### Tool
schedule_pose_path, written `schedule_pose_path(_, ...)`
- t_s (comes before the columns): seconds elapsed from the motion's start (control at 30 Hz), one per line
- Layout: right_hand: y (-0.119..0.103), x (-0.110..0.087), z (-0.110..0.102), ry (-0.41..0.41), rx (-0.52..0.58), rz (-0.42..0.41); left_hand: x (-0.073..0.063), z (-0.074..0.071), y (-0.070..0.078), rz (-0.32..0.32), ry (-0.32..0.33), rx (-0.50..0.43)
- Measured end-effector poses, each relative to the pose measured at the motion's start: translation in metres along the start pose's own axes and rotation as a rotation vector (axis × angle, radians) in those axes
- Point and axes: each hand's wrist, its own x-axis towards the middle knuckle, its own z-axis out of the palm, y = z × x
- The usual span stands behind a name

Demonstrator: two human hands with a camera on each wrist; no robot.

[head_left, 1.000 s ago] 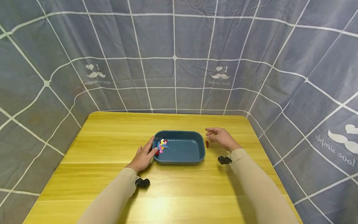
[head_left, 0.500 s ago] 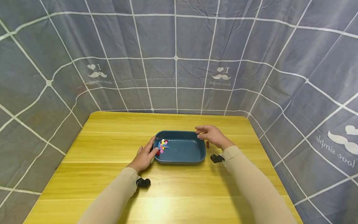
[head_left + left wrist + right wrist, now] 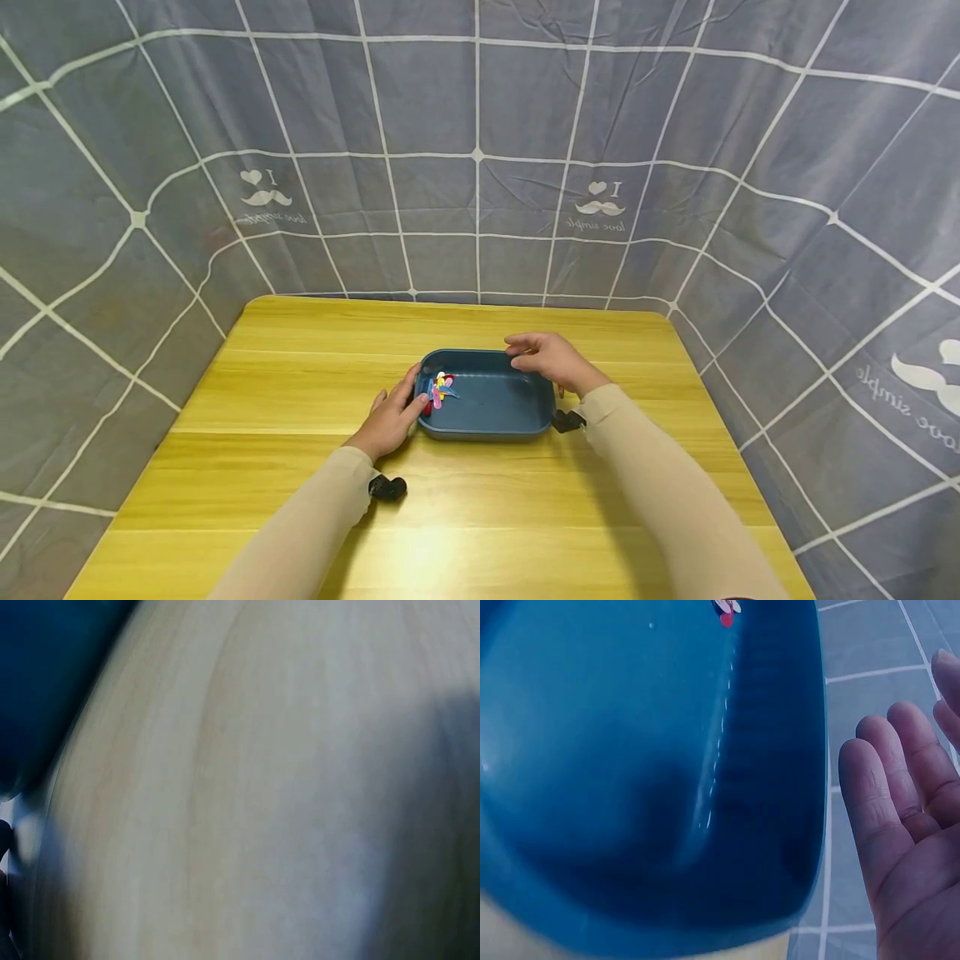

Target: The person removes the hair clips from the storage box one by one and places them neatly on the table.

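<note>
A dark blue plastic bin [image 3: 491, 408] stands on the table. My left hand [image 3: 386, 422] holds its left end, with the thumb over the rim and the fingers along the outer wall. Small colourful pieces [image 3: 441, 388], shaped like hair clips, lie heaped inside by that thumb. Over the far right corner of the bin hovers my right hand [image 3: 553, 360]. Its fingers [image 3: 870, 787] are relaxed, and the palm holds nothing in the right wrist view. A small dark red piece [image 3: 561, 391] lies on the table just right of the bin, mostly hidden by the right hand.
The yellow wooden table [image 3: 330, 367] reaches back to a grey curtain [image 3: 435, 192] with white grid lines, which also hangs along both sides. Black wrist cameras [image 3: 387, 488] sit under both sleeves. The left wrist view shows mostly table, blurred.
My right hand has moved left, from beside the small red piece to above the bin's far right corner. The left hand stays at the bin, and the heap inside looks unchanged.
</note>
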Motion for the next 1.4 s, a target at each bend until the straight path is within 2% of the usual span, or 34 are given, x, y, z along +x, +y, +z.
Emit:
schedule_pose_path(0.17, -0.005, 0.007, 0.008, -0.010, 0.046, -0.005, 0.002, 0.001, -0.002, 0.007, 0.013, -0.001)
schedule_pose_path(0.47, -0.007, 0.021, 0.023, -0.030, 0.028, -0.041, 0.001, 0.001, -0.001, 0.009, 0.013, 0.001)
schedule_pose_path(1.03, -0.016, 0.038, 0.044, -0.084, 0.064, -0.045, 0.001, 0.001, -0.001, 0.005, 0.021, 0.008)
schedule_pose_path(1.4, -0.023, 0.050, 0.057, -0.102, -0.015, -0.068, 0.001, 0.001, 0.000, -0.009, 0.015, -0.012)
